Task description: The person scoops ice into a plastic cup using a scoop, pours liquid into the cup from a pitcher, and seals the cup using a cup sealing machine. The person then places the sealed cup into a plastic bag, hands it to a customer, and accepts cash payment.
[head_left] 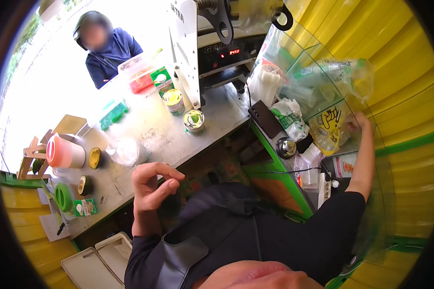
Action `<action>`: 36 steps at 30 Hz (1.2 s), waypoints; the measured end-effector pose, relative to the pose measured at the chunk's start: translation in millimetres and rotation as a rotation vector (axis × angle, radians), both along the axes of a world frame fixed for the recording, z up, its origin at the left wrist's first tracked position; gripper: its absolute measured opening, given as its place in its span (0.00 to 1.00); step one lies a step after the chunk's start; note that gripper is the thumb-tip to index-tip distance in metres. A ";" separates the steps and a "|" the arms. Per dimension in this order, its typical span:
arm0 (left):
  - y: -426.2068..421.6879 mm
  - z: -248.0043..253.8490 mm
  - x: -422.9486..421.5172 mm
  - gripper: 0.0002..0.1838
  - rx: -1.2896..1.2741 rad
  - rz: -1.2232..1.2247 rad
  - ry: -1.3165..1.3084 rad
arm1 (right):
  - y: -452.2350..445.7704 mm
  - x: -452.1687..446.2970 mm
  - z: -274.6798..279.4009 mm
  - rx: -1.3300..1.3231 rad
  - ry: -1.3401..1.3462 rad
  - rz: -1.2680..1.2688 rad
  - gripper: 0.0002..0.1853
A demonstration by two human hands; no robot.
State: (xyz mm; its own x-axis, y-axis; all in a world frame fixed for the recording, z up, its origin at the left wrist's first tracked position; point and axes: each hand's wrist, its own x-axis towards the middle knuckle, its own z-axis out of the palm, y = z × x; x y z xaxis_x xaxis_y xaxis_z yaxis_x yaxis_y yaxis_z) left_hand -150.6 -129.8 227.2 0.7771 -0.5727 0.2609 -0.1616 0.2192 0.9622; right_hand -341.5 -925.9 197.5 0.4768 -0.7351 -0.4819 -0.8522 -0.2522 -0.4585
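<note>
My left hand (155, 185) is raised in front of the counter's edge, with its fingers loosely bent and the thumb apart from them. It holds nothing. Far to the right, my right hand (358, 121) reaches in behind the glass shelf panels. Its fingers are curled at the edge of a yellow plastic bag (327, 127) with black print; what they grip, if anything, is hidden. Nearby lie a white and green plastic bag (291, 119) and a clear bag of plastic cups (323, 74).
A cup-sealing machine (229, 53) stands on the metal counter (154, 130). Also there are two cans (194, 122), avocado halves (95, 158), a pink-lidded pitcher (65, 151) and a green carton (162, 81). A phone (266, 119) lies on the side shelf. A person (106, 48) stands across the counter.
</note>
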 end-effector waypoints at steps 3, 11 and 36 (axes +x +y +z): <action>-3.5 4.1 2.0 0.09 0.062 -0.037 0.073 | -14.4 16.8 3.1 -0.015 -0.151 0.053 0.06; 2.8 85.7 73.7 0.63 -0.610 0.085 -0.400 | -8.1 6.9 31.1 -0.322 0.152 0.211 0.09; 123.1 -46.7 83.3 0.37 0.671 1.116 -0.212 | 289.3 -40.4 204.9 -1.471 -1.019 -0.198 0.16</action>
State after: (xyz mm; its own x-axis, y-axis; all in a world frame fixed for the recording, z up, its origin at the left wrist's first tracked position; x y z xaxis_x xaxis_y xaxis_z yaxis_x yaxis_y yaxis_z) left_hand -67.4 -6.7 180.5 0.8924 0.2800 0.3539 -0.1038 -0.6359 0.7648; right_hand -381.9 -636.7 402.4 -0.0012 -0.3222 0.9467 -0.4724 -0.8342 -0.2845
